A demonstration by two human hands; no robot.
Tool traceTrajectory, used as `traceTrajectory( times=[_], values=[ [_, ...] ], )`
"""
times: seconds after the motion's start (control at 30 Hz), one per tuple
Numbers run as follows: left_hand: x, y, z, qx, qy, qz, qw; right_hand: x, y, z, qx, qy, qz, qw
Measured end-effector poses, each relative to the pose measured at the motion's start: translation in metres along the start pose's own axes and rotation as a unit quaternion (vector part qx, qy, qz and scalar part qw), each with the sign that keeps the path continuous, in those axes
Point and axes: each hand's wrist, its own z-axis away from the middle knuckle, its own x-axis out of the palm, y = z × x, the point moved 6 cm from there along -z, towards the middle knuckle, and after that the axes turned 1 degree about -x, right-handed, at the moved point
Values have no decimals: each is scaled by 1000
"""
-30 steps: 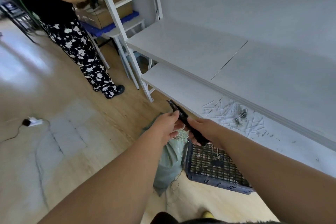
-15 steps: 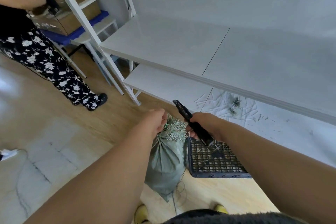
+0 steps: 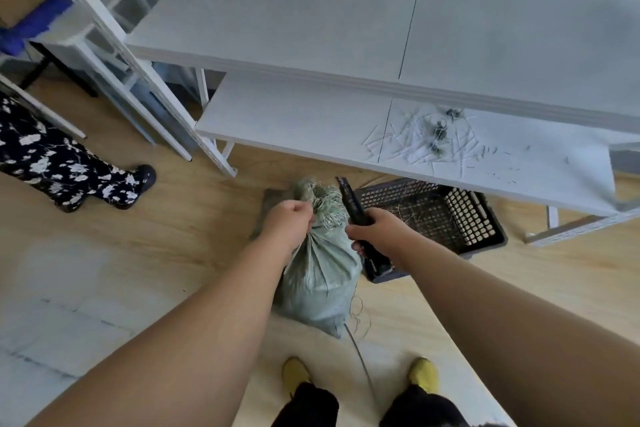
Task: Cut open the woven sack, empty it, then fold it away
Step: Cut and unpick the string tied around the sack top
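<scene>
A pale green woven sack (image 3: 320, 282) stands on the wooden floor in front of my feet, its neck gathered and frayed at the top. My left hand (image 3: 289, 224) grips the bunched neck from the left. My right hand (image 3: 375, 230) holds a black utility knife (image 3: 351, 203), whose tip points up and away beside the frayed neck. The lower end of the knife sticks out below my fist. Whether a blade is out cannot be told.
A dark plastic crate (image 3: 460, 229) with straw in it sits on the floor right of the sack, under a white shelf (image 3: 294, 118) strewn with white strips. A white ladder frame (image 3: 114, 42) leans at left. A person's patterned trouser leg and shoe (image 3: 69, 173) stands nearby.
My view has tilted down, bringing the whole sack and my feet into view. Both hands have dropped lower, and the knife now sits close against the sack's neck.
</scene>
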Motion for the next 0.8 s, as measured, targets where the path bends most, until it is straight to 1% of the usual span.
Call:
traceTrajectory(
  times=[0.13, 0.3, 0.4, 0.6, 0.7, 0.8],
  values=[
    [25, -36, -11, 21, 24, -35, 999, 7, 40, -19, 16, 18, 5, 1000],
    [57, -88, -28, 44, 88, -59, 993, 10, 96, -53, 4, 47, -10, 999],
    [84, -121, -51, 68, 116, -41, 990, 10, 130, -79, -2, 58, -9, 998],
    [151, -193, -106, 110, 145, -11, 983, 10, 211, -147, -27, 100, -3, 995],
    [171, -219, -142, 136, 162, -7, 977, 13, 242, -186, -50, 108, -8, 993],
    [180, -233, -180, 173, 188, -1, 967, 18, 259, -227, -87, 106, -16, 990]
  ],
)
